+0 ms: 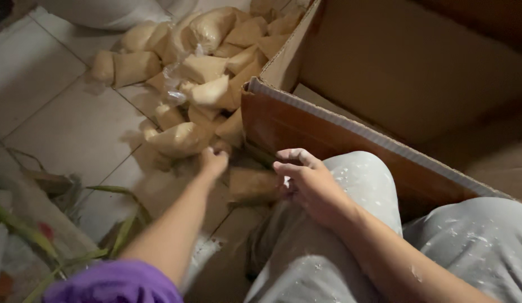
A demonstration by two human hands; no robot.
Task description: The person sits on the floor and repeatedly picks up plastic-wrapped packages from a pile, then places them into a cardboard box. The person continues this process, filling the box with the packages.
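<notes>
Tan powder-filled bags (182, 84) lie heaped on the floor just past the left hand (214, 163), which pinches 1 bag's edge. Right hand (308, 182), loosely curled, holds nothing. Better grab the knot, not thin plastic.

Left hand (213, 163) on bagged pile (193, 84), right hand (306, 182) beside cardboard box (328, 134).

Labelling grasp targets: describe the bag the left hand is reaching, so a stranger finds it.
Start at the open cardboard box; a heap of clear bags of tan grain lies on the tiled floor by its corner. The target bag is the plump one at the near edge, at the left hand's fingertips.
</notes>
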